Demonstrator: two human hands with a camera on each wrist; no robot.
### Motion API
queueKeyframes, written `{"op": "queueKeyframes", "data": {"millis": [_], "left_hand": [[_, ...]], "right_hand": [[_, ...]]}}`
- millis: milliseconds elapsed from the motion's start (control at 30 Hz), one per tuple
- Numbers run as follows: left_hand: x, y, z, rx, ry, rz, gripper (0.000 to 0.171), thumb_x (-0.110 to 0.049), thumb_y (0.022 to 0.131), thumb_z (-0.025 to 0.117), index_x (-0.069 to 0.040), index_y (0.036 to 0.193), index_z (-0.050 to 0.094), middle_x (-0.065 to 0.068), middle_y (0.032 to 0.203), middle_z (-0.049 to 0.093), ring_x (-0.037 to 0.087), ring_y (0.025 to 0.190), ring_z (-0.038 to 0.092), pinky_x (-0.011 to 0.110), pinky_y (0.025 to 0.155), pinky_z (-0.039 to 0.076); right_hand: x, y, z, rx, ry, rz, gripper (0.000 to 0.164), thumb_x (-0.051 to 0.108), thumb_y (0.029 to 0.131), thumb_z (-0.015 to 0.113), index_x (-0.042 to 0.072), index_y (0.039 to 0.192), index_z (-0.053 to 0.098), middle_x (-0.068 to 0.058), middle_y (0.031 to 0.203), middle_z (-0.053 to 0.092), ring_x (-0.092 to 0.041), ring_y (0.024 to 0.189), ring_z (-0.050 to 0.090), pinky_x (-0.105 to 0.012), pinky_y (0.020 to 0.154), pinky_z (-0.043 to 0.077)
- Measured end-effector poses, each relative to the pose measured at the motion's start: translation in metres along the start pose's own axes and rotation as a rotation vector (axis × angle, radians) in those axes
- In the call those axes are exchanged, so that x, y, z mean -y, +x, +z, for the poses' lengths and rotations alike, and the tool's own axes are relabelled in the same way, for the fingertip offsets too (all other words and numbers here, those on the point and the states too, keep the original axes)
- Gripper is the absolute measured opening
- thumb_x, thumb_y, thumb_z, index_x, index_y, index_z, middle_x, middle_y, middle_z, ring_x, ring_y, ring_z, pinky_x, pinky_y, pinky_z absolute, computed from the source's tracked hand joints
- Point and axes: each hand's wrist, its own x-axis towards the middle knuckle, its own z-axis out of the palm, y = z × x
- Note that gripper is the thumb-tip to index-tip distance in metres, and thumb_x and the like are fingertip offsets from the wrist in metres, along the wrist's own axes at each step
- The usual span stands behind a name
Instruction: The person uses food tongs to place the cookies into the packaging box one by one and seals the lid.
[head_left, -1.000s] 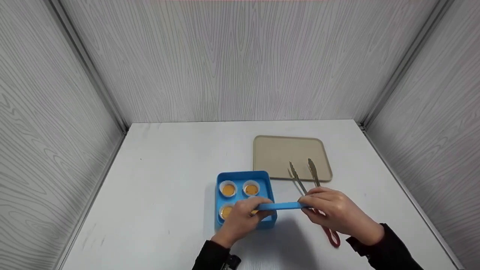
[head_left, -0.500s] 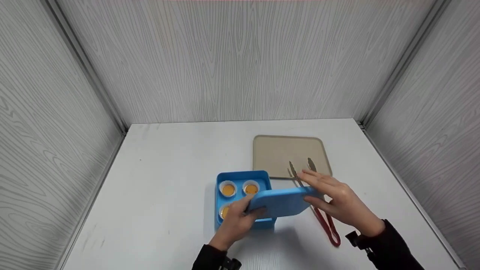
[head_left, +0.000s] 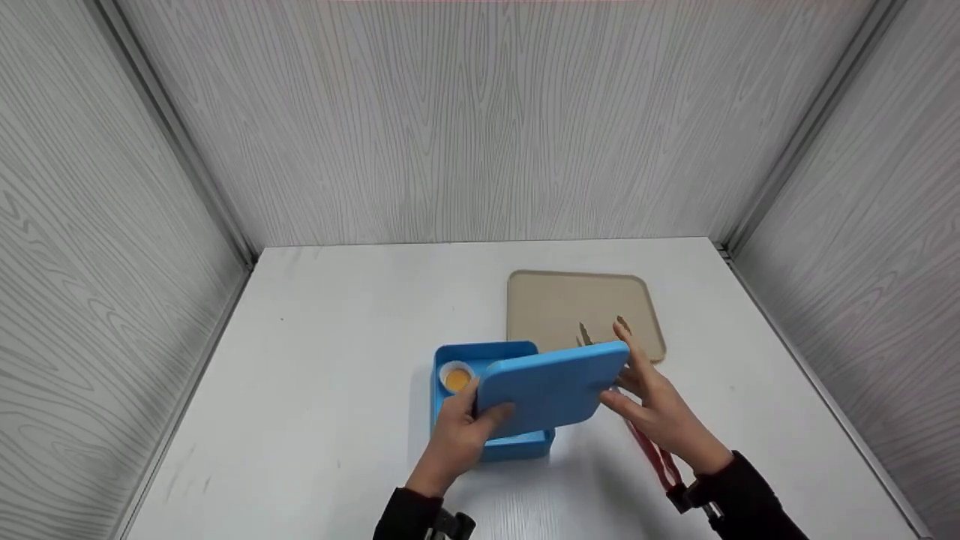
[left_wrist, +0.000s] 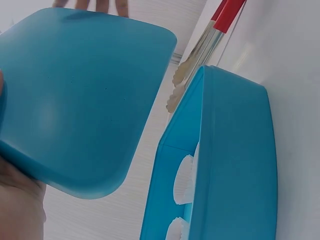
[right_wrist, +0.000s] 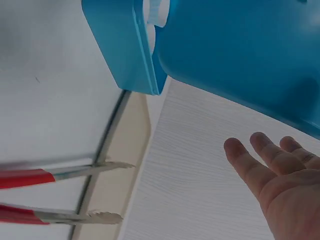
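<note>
My left hand (head_left: 456, 441) grips a flat blue lid (head_left: 551, 391) by its left edge, thumb across the face towards me. It tilts above the blue box (head_left: 519, 450) on the table and hides much of its inside. One white paper cup (head_left: 457, 377) with orange-yellow filling shows in the box; the left wrist view shows white cups (left_wrist: 184, 180) over the rim. My right hand (head_left: 658, 409) is beside the lid's right edge, fingers spread; in the right wrist view its fingers (right_wrist: 245, 162) are extended and stand apart from the lid.
Tongs with red handles (head_left: 654, 456) lie to the right of the box, partly behind my right hand. Their metal tips reach over a beige tray (head_left: 555, 300) behind. Grey wood-grain panels (head_left: 480, 120) wall in the white table (head_left: 337, 322) at the back and sides.
The lid has turned from edge-on to show its broad face and risen slightly, covering more of the box. My right hand has loosened from its right end, fingers spreading.
</note>
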Motion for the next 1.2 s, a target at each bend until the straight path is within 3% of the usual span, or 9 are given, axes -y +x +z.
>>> {"op": "queueKeyframes", "data": {"millis": [100, 200, 333, 600, 833, 1000, 1200], "left_hand": [[0.001, 0.000, -0.002, -0.001, -0.013, -0.040, 0.036, -0.021, 0.102, 0.066, -0.006, 0.134, 0.058, 0.007, 0.136, 0.067, 0.025, 0.126, 0.063, 0.054, 0.107, 0.050], [0.002, 0.001, -0.004, -0.001, -0.025, -0.065, 0.040, -0.022, 0.101, 0.066, -0.005, 0.136, 0.056, 0.008, 0.138, 0.065, 0.026, 0.130, 0.061, 0.055, 0.108, 0.048], [0.002, 0.002, -0.007, -0.019, -0.008, -0.102, 0.043, -0.025, 0.102, 0.066, -0.005, 0.137, 0.054, 0.011, 0.141, 0.063, 0.029, 0.133, 0.057, 0.058, 0.111, 0.044], [0.007, 0.008, -0.014, -0.115, 0.036, -0.178, 0.058, -0.034, 0.103, 0.063, -0.003, 0.148, 0.043, 0.018, 0.145, 0.055, 0.035, 0.137, 0.051, 0.062, 0.111, 0.041], [0.014, 0.013, -0.019, -0.252, 0.128, -0.153, 0.077, -0.034, 0.104, 0.061, -0.007, 0.164, 0.019, 0.020, 0.162, 0.036, 0.039, 0.146, 0.039, 0.063, 0.115, 0.035], [0.025, 0.017, -0.023, -0.303, 0.195, -0.153, 0.076, -0.034, 0.106, 0.057, -0.008, 0.165, 0.016, 0.014, 0.167, 0.027, 0.036, 0.151, 0.031, 0.060, 0.120, 0.030], [0.037, 0.019, -0.025, -0.311, 0.178, -0.259, 0.076, -0.032, 0.107, 0.055, -0.003, 0.163, 0.015, 0.018, 0.168, 0.022, 0.035, 0.155, 0.021, 0.057, 0.124, 0.021]], "right_hand": [[-0.006, 0.000, 0.009, 0.015, 0.074, 0.098, 0.084, 0.014, 0.102, 0.065, 0.018, 0.166, 0.012, -0.018, 0.167, 0.025, -0.050, 0.138, 0.046, -0.064, 0.104, 0.045], [-0.010, 0.000, 0.017, 0.009, 0.130, 0.185, 0.077, 0.023, 0.104, 0.063, 0.016, 0.165, 0.017, -0.020, 0.164, 0.031, -0.050, 0.139, 0.045, -0.062, 0.107, 0.045], [-0.015, 0.001, 0.028, -0.054, 0.126, 0.254, 0.069, 0.027, 0.104, 0.063, 0.014, 0.162, 0.028, -0.020, 0.157, 0.044, -0.046, 0.139, 0.048, -0.062, 0.109, 0.043], [-0.020, 0.011, 0.048, -0.079, 0.182, 0.340, 0.071, 0.038, 0.102, 0.064, 0.017, 0.161, 0.032, -0.016, 0.149, 0.054, -0.034, 0.131, 0.058, -0.052, 0.097, 0.056], [-0.018, 0.025, 0.065, -0.094, 0.183, 0.352, 0.073, 0.037, 0.101, 0.066, 0.017, 0.162, 0.032, -0.027, 0.143, 0.057, -0.041, 0.125, 0.061, -0.053, 0.086, 0.060], [-0.020, 0.035, 0.075, -0.081, 0.159, 0.349, 0.074, 0.035, 0.100, 0.067, 0.016, 0.162, 0.031, -0.031, 0.127, 0.065, -0.035, 0.102, 0.072, -0.046, 0.063, 0.063], [-0.027, 0.043, 0.081, -0.087, 0.010, 0.309, 0.077, 0.035, 0.101, 0.065, 0.012, 0.163, 0.026, -0.024, 0.102, 0.075, -0.023, 0.061, 0.068, -0.043, 0.046, 0.056]]}}
